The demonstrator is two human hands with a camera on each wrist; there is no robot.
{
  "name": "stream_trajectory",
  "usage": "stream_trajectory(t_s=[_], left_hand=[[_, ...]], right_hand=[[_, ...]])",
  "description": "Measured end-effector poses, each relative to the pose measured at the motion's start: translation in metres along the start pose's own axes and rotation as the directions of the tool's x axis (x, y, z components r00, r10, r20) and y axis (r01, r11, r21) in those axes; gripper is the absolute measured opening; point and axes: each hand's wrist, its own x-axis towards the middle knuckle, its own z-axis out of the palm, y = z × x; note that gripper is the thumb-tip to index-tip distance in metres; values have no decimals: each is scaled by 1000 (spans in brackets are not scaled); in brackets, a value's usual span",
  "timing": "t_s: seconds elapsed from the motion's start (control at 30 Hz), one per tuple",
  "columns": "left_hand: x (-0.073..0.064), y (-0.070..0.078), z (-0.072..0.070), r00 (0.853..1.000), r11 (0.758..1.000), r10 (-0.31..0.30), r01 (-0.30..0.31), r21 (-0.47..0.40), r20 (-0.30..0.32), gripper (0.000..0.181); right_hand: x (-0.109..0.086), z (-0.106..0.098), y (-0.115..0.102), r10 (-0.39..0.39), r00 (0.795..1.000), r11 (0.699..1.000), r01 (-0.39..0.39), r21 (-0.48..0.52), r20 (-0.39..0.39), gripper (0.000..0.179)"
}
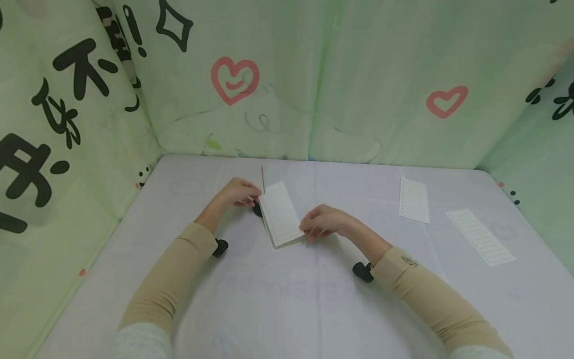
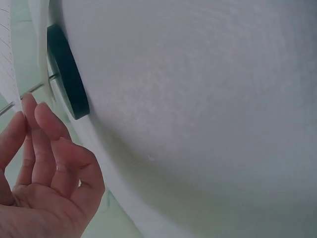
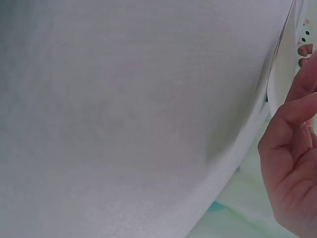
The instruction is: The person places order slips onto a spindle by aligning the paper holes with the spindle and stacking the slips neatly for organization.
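A lined white paper sheet [image 1: 281,214] is held above the table by both hands. My left hand [image 1: 239,192] pinches its upper left corner between thumb and fingertips, right beside a thin upright metal rod [image 1: 263,179]. That rod rises from a round dark base [image 2: 69,74], making a paper spike. Lower on the rod sits other paper [image 2: 43,44], its edge also showing beneath the held sheet. At the sheet's lower right corner, my right hand [image 1: 325,221] grips the edge with thumb and fingers. The right wrist view shows only part of that hand and the sheet's edge [image 3: 282,69].
Two more lined paper slips, one upright [image 1: 414,200] and one slanted [image 1: 481,237], lie on the right of the white-covered table [image 1: 278,309]. Green printed curtains [image 1: 358,60] enclose the table at the back and sides.
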Motion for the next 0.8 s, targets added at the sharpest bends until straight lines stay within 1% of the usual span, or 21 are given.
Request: stream_trajectory(t_s=[0.13, 0.23, 0.37, 0.53, 0.67, 0.8], left_hand=[[0, -3, 2, 1000, 1000, -15, 15, 26, -2, 23], [0, -5, 5, 1000, 999, -26, 26, 24, -7, 22], [0, -6, 8, 999, 999, -34, 35, 41, -31, 22], [3, -8, 11, 997, 994, -42, 48, 98, -63, 21], [3, -9, 13, 997, 991, -34, 43, 129, -73, 21], [3, -7, 14, 997, 990, -24, 34, 137, -76, 22]], right_hand=[[3, 2, 2, -2, 1000, 1000, 2, -16, 10, 17], [5, 4, 3, 13, 1000, 999, -13, -44, 12, 15], [7, 7, 4, 31, 999, 997, -30, -66, 16, 14], [7, 9, 3, 46, 999, 996, -45, -77, 14, 14], [8, 9, 5, 58, 998, 995, -56, -85, 13, 13], [10, 10, 6, 74, 997, 993, -73, -92, 12, 13]])
